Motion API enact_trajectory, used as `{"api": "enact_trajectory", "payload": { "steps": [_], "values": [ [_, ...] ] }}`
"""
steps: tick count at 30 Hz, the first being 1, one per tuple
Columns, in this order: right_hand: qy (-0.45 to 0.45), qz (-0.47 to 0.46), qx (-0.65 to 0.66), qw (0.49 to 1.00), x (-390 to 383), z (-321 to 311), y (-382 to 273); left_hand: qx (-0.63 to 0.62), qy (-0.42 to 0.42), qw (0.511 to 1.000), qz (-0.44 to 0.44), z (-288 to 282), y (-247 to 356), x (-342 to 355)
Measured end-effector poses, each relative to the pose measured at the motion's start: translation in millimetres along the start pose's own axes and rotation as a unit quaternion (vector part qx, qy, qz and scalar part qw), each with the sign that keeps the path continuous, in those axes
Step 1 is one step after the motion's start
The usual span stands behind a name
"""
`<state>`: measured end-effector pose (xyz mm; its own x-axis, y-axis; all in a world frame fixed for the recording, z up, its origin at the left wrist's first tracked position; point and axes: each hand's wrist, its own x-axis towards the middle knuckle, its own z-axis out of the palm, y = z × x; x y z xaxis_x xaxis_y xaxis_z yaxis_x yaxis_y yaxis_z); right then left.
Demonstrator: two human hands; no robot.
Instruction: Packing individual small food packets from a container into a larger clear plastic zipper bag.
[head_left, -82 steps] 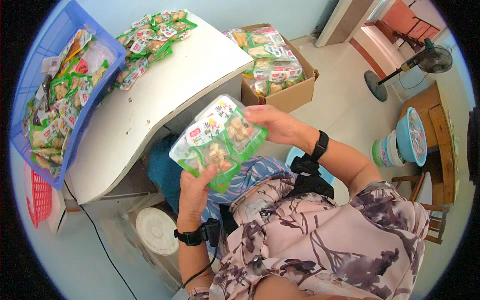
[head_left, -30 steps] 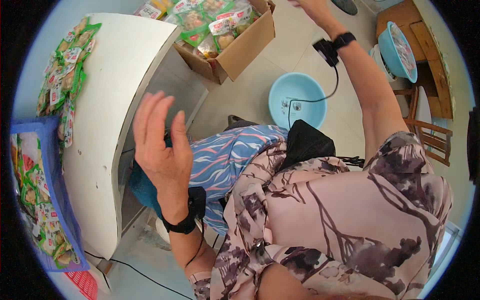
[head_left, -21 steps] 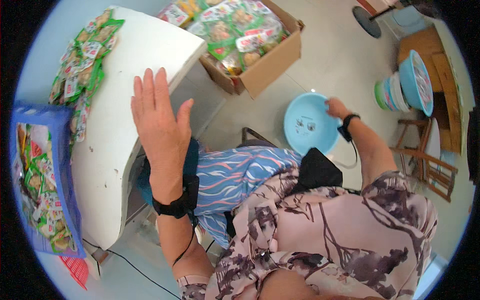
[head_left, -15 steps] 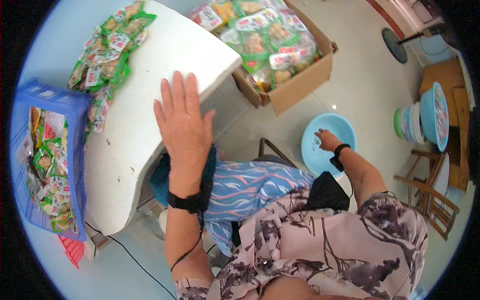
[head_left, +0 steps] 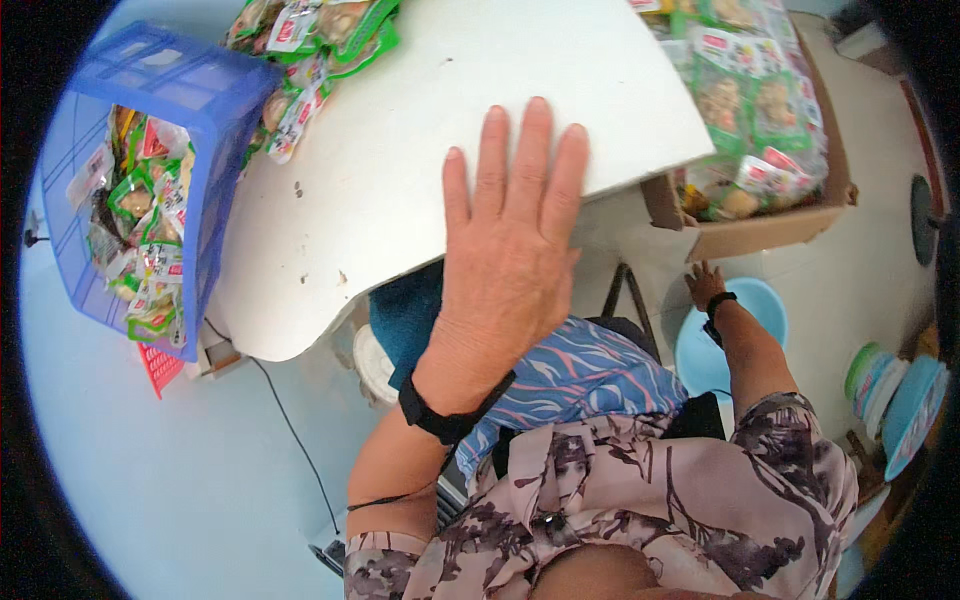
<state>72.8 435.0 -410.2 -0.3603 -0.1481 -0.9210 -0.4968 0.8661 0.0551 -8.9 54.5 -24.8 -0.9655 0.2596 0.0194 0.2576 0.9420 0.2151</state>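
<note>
The left grip (head_left: 505,250) is unfurled and empty over the edge of the white surface (head_left: 420,150); contact is unclear. The right grip (head_left: 705,288), fingers spread, shows nothing held at the rim of the blue basin (head_left: 758,315). Right of the left grip, sealed food packets (head_left: 770,110) fill the cardboard carton (head_left: 775,235); to its left, others sit in the blue basket (head_left: 207,225); ahead-left, a loose pile (head_left: 345,25) lies uncontained. The left palm faces down, fingers forward; the right arm reaches out low.

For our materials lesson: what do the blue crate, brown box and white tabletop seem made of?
Blue crate: probably plastic, satin, with thin ribbed walls.
Brown box: likely cardboard, matt, with folded flap.
White tabletop: perhaps laminated or painted board, smooth with dark marks.
</note>
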Motion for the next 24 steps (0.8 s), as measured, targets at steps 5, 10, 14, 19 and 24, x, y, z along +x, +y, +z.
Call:
{"api": "enact_trajectory", "payload": {
  "steps": [5,10,14,19,24],
  "values": [
    [-0.026,0.006,-0.028,0.999,18,35,-6,0.011,-0.009,1.0,0.014,2,2,-8],
    [-0.063,0.02,-0.019,0.998,19,47,-4,0.035,-0.022,0.999,0.019,2,4,-11],
    [-0.041,0.008,0.017,0.999,15,38,-8,0.036,-0.016,0.999,0.026,5,2,-13],
    [0.143,0.036,-0.042,0.988,48,101,5,0.051,-0.022,0.998,0.035,2,1,-15],
    [0.011,0.033,-0.014,0.999,32,84,0,0.068,-0.017,0.997,0.042,6,4,-16]
  ]
}}
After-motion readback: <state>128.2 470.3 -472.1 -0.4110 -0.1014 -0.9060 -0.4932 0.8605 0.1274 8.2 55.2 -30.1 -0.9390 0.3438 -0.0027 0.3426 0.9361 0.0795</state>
